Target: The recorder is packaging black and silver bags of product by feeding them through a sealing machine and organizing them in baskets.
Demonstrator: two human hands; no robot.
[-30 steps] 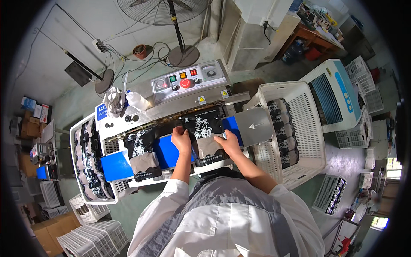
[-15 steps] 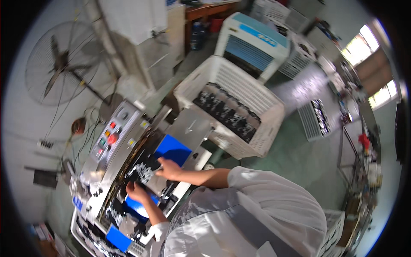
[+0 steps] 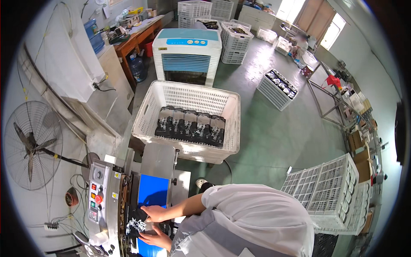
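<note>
A black pouch with white printing [image 3: 136, 226] lies on the blue belt [image 3: 153, 188] of a sealing machine, along its metal side. My right hand [image 3: 156, 213] is at the pouch's far edge, its thumb and fingers closed on that edge. Nearer to me, my left hand [image 3: 157, 238] rests at the pouch's near side with its fingers stretched out and apart. Part of the pouch is hidden under my hands. The machine's control panel [image 3: 97, 192], with coloured buttons and a red knob, stands left of the belt.
Beyond the belt's far end stands a white crate [image 3: 192, 147] holding a row of black pouches. An air cooler [image 3: 186, 60] is behind it, a pedestal fan [image 3: 32, 145] at the left. Stacked crates [image 3: 325, 192] stand at right; another filled crate [image 3: 274, 94] sits farther off.
The view has turned, so the machine now runs nearly straight away from me. My hands stay at the pouch; the left one's fingers have spread out flatter.
</note>
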